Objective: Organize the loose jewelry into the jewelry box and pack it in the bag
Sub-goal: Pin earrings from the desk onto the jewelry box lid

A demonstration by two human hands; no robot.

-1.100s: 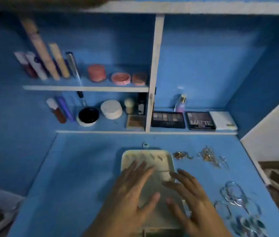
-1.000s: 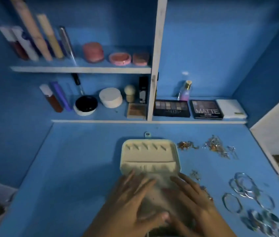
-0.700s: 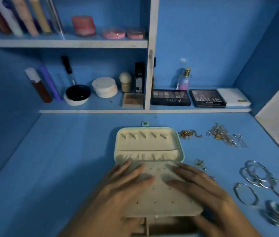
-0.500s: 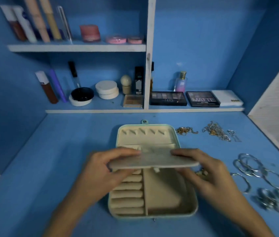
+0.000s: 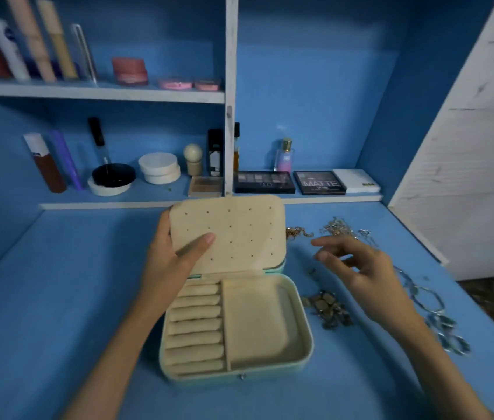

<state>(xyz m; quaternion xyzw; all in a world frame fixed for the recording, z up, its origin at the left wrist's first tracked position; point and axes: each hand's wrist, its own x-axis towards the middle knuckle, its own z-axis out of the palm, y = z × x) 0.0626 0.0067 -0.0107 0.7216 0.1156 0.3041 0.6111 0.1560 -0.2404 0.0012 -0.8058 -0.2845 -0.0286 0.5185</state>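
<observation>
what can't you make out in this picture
Head view, the only one:
- Lid of the box: hidden behind the panel that the left hand holds up.
- Chains: too small and blurred to count.
- Bangles: blurred, some covered by the right arm.
- Bag: not in frame.

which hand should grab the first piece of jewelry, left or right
Right. The right hand hovers open over the loose jewelry lying to the right of the jewelry box, while the left hand is busy holding the perforated flap up.
</observation>
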